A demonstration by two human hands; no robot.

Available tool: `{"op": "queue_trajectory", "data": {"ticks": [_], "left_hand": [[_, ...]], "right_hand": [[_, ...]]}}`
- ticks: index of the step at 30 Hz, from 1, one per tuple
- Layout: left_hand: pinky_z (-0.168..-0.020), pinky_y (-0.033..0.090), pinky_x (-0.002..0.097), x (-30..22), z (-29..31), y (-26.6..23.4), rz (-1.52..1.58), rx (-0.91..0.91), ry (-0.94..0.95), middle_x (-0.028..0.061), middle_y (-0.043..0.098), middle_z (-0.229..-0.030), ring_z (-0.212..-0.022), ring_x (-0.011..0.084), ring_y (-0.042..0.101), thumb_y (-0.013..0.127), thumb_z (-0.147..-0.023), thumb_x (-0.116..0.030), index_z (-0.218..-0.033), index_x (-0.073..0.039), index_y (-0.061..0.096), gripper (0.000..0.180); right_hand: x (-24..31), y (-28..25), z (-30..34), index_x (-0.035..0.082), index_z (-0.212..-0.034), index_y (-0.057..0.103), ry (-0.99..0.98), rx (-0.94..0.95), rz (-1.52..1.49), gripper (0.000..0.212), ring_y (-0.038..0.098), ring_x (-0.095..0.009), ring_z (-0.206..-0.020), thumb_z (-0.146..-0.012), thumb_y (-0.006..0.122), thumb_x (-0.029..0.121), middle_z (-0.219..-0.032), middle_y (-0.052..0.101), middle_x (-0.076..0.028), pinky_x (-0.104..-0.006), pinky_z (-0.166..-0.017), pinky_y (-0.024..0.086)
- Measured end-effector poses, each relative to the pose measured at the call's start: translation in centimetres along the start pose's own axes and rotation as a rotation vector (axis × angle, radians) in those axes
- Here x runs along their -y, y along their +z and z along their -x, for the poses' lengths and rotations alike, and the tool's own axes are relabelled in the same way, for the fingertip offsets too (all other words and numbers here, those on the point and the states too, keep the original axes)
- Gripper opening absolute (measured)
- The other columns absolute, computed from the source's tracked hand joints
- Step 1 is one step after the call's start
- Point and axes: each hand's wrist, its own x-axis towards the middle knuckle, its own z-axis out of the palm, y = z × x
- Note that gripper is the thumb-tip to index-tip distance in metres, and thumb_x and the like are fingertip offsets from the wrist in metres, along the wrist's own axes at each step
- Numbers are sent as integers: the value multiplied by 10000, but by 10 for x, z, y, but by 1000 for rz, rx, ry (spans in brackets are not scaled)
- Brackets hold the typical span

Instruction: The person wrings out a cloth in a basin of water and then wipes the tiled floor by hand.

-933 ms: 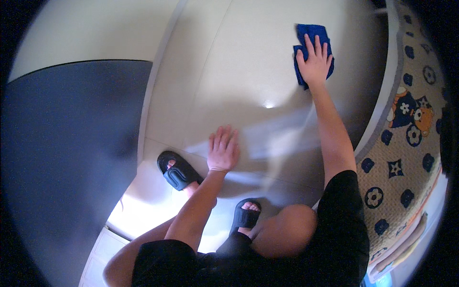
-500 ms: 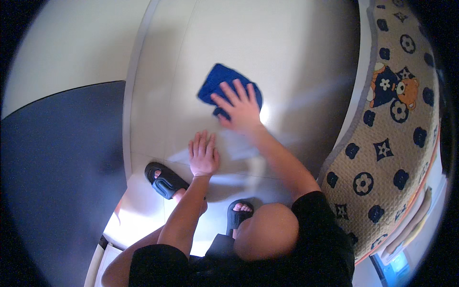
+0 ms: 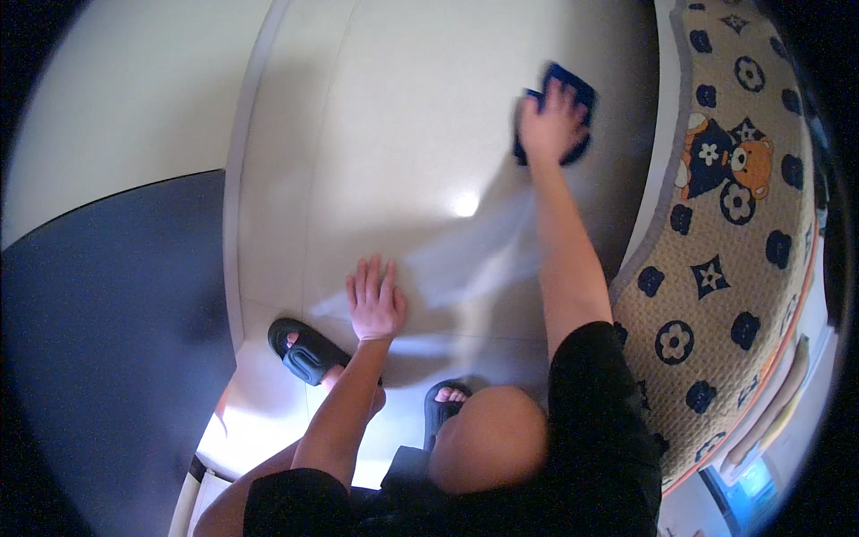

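A dark blue cloth [image 3: 582,92] lies on the pale tiled floor [image 3: 420,116] at the upper right, close to the shaded strip beside the bed. My right hand [image 3: 551,130] rests flat on top of it, fingers spread and slightly blurred, covering the cloth's middle. Lower and to the left, my left hand [image 3: 376,306] is planted palm down on the bare tile with its fingers stretched out, holding nothing. Black sandals [image 3: 309,356] are on my feet below and beside that hand.
A bed with a beige quilted cover [image 3: 711,277] printed with bears and flowers runs along the right. On the left stand a white wall [image 3: 143,98] and a dark grey panel [image 3: 116,331], with a pale skirting strip [image 3: 234,188] at the floor's edge.
My right hand and the blue cloth have slid across the floor to the right and farther away, toward the bed. My left hand stays planted in nearly the same place.
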Motion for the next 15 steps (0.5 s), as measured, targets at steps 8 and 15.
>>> {"op": "queue_trajectory", "data": {"ticks": [8, 15], "left_hand": [[-1217, 291, 590, 5, 2, 0, -29, 5, -19, 133, 486, -1585, -1481, 367, 424, 596, -918, -261, -1471, -169, 585, 562], [-1215, 288, 598, 3, 6, 7, -79, -10, -20, 133, 485, -1586, -1482, 369, 422, 597, -917, -272, -1469, -169, 585, 562]], "right_hand": [[106, -47, 154, 233, -1509, 554, -914, 164, -436, 687, 397, -447, -1473, -870, 636, 471, -1590, 487, -134, -724, -1177, 251], [-75, -24, 70, 230, -1626, 376, -207, 4, 26, 698, 315, -480, -1519, -1001, 578, 466, -1676, 346, -166, -696, -1203, 229]]}}
